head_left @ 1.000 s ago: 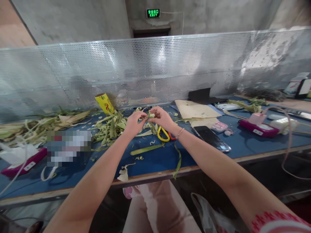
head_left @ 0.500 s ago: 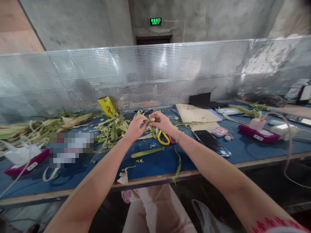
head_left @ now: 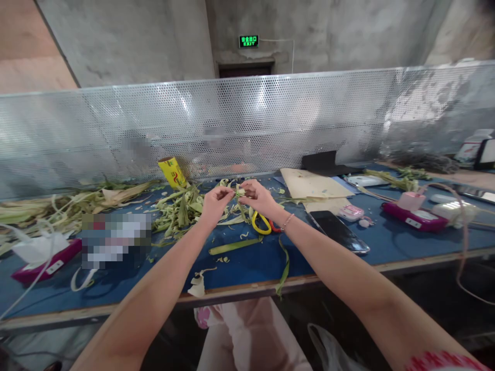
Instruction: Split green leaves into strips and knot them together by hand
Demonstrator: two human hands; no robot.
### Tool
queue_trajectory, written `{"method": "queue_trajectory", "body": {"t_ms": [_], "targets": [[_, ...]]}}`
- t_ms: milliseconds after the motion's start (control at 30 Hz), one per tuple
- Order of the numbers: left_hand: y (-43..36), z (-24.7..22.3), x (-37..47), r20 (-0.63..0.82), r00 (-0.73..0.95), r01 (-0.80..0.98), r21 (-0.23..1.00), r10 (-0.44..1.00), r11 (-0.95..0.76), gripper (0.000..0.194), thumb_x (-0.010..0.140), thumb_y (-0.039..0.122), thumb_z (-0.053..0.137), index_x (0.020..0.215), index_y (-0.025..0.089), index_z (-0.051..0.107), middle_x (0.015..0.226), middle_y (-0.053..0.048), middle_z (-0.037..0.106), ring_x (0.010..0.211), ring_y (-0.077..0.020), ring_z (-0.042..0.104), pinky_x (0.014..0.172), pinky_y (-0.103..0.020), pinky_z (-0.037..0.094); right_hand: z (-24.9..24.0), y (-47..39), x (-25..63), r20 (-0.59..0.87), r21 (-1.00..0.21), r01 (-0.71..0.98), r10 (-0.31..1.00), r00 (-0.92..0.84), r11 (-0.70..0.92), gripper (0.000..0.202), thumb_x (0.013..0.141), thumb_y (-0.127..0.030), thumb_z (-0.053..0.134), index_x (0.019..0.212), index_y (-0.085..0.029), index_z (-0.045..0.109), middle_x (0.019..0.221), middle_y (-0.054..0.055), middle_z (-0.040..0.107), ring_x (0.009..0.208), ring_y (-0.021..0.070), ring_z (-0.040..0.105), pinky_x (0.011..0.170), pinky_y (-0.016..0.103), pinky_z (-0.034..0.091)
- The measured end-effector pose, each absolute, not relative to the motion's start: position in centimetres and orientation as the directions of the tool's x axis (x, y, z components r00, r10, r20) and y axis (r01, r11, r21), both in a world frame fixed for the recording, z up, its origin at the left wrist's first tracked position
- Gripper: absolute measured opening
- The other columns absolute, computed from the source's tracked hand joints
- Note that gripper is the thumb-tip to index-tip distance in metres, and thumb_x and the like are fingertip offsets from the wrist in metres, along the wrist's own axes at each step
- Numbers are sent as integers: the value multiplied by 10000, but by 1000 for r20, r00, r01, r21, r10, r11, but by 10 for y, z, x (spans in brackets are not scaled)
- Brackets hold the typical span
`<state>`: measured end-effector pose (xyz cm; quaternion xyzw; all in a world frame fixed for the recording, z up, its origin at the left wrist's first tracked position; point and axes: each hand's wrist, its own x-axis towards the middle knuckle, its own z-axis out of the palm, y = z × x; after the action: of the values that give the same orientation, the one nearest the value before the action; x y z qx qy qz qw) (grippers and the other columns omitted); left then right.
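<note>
Between my two hands, over the blue table (head_left: pixel 251 263), is a small pale green piece of leaf (head_left: pixel 240 192). My right hand (head_left: pixel 257 198) pinches it from the right. My left hand (head_left: pixel 216 202) has its fingertips together at its left side, closed on part of the same piece. Close by on the left lies a heap of green leaf pieces (head_left: pixel 181 208). Scissors with yellow and red handles (head_left: pixel 262 223) rest just below my right hand. A flat green strip (head_left: pixel 235 246) lies nearer the front edge.
Right of my hands are a black phone (head_left: pixel 339 232), a pink case (head_left: pixel 351 212), brown paper (head_left: pixel 313 184) and a magenta power strip (head_left: pixel 415 217). Long dry leaves (head_left: pixel 112 198) and a yellow box (head_left: pixel 172 172) stand left. A perforated metal screen (head_left: pixel 263 118) runs behind.
The view has tilted up slightly, so everything sits a little lower. My left fingers have shifted slightly around the leaf piece, while my right hand keeps its hold.
</note>
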<state>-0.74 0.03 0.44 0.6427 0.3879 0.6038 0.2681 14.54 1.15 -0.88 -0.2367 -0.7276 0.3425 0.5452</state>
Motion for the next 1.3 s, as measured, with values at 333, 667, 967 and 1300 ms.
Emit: {"method": "queue_trajectory", "body": {"t_ms": [333, 667, 967, 1300], "targets": [[-11, 11, 1, 241, 48, -288, 933, 969, -218, 306, 498, 323, 752, 651, 146, 554, 602, 17, 602, 552, -95, 570, 579, -249, 481, -10, 12, 148, 733, -603, 143, 616, -288, 785, 112, 757, -216, 498, 869, -203, 494, 816, 23, 593, 779, 138, 595, 701, 293, 509], [-12, 10, 1, 217, 183, -406, 905, 959, -127, 198, 530, 116, 731, 663, 135, 585, 604, 13, 619, 583, -86, 600, 626, -224, 508, -4, 5, 152, 865, -339, 320, 427, -263, 884, 56, 756, -183, 530, 804, -189, 502, 823, 44, 531, 759, 138, 534, 666, 289, 512], [-11, 9, 0, 337, 176, -437, 869, 925, -233, 201, 512, 124, 743, 665, 163, 618, 663, 27, 622, 623, -74, 581, 636, -226, 490, 3, -1, 150, 758, -602, 191, 630, -166, 775, 69, 757, -222, 470, 706, -182, 494, 635, 1, 544, 587, 115, 535, 571, 262, 478], [-8, 7, 2, 404, 98, -384, 858, 909, -340, 207, 478, 121, 752, 627, 169, 618, 664, 27, 598, 599, -56, 543, 555, -188, 423, 8, -3, 149, 729, -599, 309, 663, -170, 738, 84, 703, -193, 511, 695, -163, 589, 676, 24, 626, 625, 121, 578, 604, 246, 465]]}}
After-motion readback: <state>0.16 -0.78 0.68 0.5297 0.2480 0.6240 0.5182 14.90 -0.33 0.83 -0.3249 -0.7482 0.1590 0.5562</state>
